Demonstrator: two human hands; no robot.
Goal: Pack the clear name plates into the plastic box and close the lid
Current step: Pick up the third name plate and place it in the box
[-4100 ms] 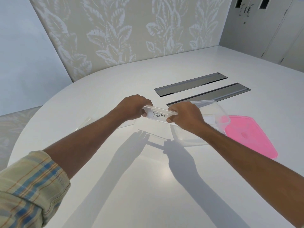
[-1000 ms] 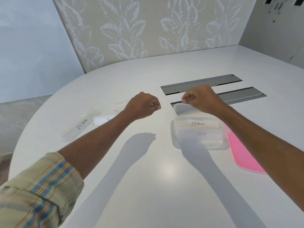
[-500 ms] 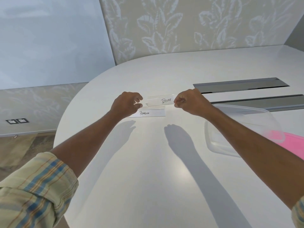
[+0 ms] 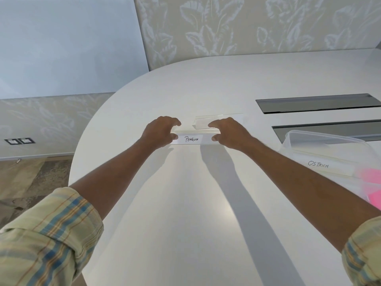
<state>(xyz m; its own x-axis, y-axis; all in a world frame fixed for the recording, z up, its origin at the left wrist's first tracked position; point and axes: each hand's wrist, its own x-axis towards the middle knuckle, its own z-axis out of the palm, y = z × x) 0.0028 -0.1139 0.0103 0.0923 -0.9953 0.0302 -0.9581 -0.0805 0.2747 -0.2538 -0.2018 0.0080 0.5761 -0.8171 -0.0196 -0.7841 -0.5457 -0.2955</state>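
On the table (image 4: 185, 213), centre: left grip (image 4: 162, 131) and right grip (image 4: 228, 131) pinch the ends of the Penguin plate (image 4: 192, 139) | step: picking it up for the box (image 4: 305, 135) at right, Ostrich plate (image 4: 321, 164) inside | next: lift level, carry right | unclear: rear plate (image 4: 218, 120) unreadable; lid (image 4: 371, 182) cut off.

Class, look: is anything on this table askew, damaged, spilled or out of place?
Nothing stands out. The left hand and right hand hold the Penguin plate by its ends; the Ostrich plate sits inside the plastic box, nothing spilled or broken.
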